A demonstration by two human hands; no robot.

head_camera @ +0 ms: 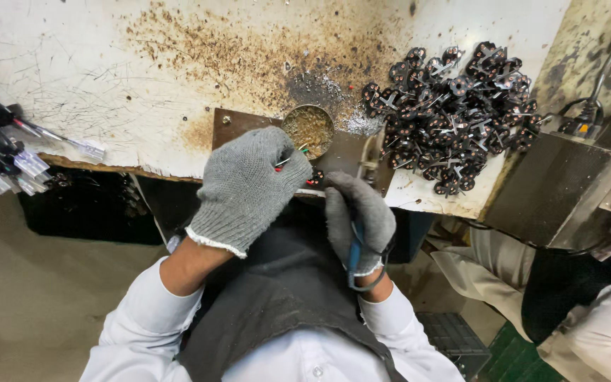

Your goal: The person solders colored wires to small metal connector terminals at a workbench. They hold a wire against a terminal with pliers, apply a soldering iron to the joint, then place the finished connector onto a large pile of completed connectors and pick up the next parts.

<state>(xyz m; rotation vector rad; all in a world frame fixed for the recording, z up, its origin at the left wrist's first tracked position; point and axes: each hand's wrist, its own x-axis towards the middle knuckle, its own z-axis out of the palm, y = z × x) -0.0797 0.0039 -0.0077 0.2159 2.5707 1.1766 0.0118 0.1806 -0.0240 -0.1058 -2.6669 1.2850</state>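
While gloved, two hands: left hand (249, 185) pinching two wires (288, 161), right hand (358, 216) gripping one soldering iron (354, 249).

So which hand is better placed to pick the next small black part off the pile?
Probably the left hand: it holds only thin wires. The right hand lies nearer the pile of black parts, but it grips a blue-handled tool.

Grey knit gloves on both hands, left hand (245, 187) and right hand (358, 212), white cuffs below. A blue tool (354, 249) in the right. The worktop (107, 78) is scuffed white, speckled rust-brown. The piled parts (454, 113) are black with coppery dots. White sleeves (143, 318), dark grey apron (284, 297).
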